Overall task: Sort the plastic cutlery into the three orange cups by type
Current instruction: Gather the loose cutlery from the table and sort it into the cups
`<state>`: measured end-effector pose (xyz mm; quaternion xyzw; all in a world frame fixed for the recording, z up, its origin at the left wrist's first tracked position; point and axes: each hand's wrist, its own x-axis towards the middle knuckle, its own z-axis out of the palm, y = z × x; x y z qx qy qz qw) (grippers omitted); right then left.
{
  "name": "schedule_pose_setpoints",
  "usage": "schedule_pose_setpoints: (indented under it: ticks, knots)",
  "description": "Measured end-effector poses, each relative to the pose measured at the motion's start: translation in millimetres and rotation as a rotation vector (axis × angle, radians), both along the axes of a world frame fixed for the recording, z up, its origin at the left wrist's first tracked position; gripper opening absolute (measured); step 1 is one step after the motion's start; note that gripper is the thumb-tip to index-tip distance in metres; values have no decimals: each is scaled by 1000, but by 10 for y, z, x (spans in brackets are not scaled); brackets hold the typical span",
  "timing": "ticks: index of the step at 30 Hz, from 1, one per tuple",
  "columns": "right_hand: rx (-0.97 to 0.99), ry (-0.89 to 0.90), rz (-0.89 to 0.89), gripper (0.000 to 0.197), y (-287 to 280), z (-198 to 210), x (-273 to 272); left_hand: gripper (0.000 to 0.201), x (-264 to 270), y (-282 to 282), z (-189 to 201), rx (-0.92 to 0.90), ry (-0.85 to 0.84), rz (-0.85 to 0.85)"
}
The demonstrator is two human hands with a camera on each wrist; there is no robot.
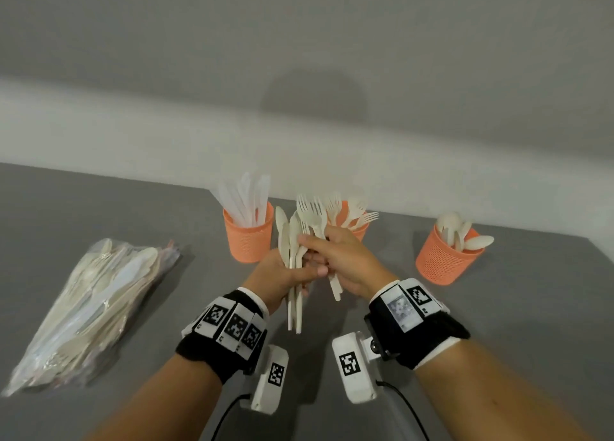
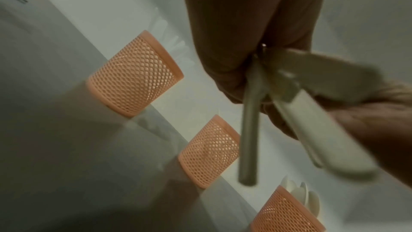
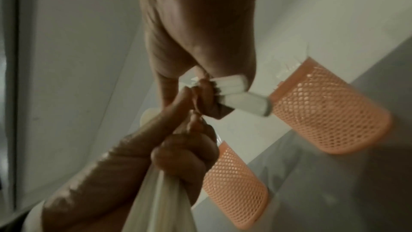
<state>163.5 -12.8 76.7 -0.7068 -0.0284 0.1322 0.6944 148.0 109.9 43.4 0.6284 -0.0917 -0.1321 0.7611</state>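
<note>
Three orange mesh cups stand along the back of the grey table: the knife cup (image 1: pixel 247 238) on the left, the fork cup (image 1: pixel 360 229) half hidden behind my hands, and the spoon cup (image 1: pixel 445 261) on the right. My left hand (image 1: pixel 285 274) grips a mixed cutlery bundle (image 1: pixel 292 241) upright by its handles in front of the cups. My right hand (image 1: pixel 345 261) is closed round a few forks (image 1: pixel 314 214) from that bundle, and their handle ends (image 3: pixel 245 98) stick out under the palm. In the left wrist view the bundle's handles (image 2: pixel 248 130) hang below my fist (image 2: pixel 234 41).
A clear plastic bag of more cutlery (image 1: pixel 93 307) lies on the table at the left. A pale wall rises just behind the cups. Bare grey table surface (image 1: pixel 498 324) lies in front of the spoon cup.
</note>
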Motion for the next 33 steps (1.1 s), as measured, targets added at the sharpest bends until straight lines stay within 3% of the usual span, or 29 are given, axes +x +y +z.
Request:
schedule_pose_setpoints:
  ticks: [2,6,9,14,17,20,23,26,29,31,33]
  knots:
    - [77,39,-56,11,-110,-23,42,6,-31,-40,47,-17,29,-25]
    - [313,80,-151,13,-324,-28,184,18,-19,-92,37,-129,192,46]
    - [443,-41,-303,10,-512,161,353,20,22,-79,-31,-128,238,164]
    - [91,-487,-551,11,-680,334,745,19,94,-11,-58,-127,215,253]
    - [-22,-495,-518,15,-595,217,933,22,137,-16,-5,-155,211,279]
    - [-91,-333,-427,14,-541,-48,1026,19,197,-14,46,-162,189,263]
    - [-162,-269,-435,38,-573,-212,1035,17,252,-8,98,-167,170,254]
    - [-207,-388,-508,45,-611,-172,1011,21,301,-35,116,-175,178,259]
    - [-311,-578,-553,32,-575,-3,826,18,311,-130,124,-215,185,257]
    - [-322,-583,-428,24,-541,109,623,14,307,-219,140,-247,197,274]
    - [-317,-424,-114,23,-523,165,397,20,308,-306,160,-269,202,278]
